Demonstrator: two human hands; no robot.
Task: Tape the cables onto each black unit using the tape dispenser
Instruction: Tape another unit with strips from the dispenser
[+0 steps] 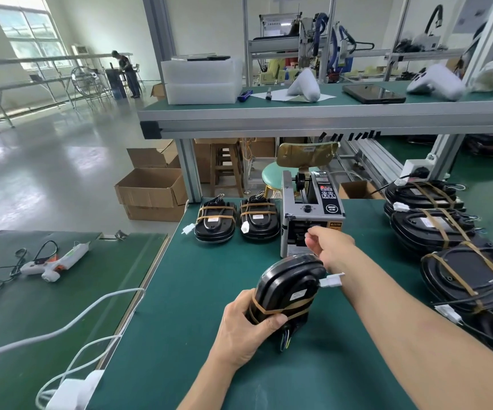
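Landmark: tape dispenser (pixel 310 214)
Left of it: two taped units (pixel 236 221) block the mat's far edge
Right: stacked units (pixel 446 229) crowd the mat
Near-left: bare green mat (pixel 192 279)

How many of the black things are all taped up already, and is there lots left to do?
Two taped units lie finished left of the tape dispenser. The left hand grips another black unit with one tape band on it, while the right hand reaches to the dispenser's slot for more. The pile on the right already shows tape bands, so how much is left can't be told.
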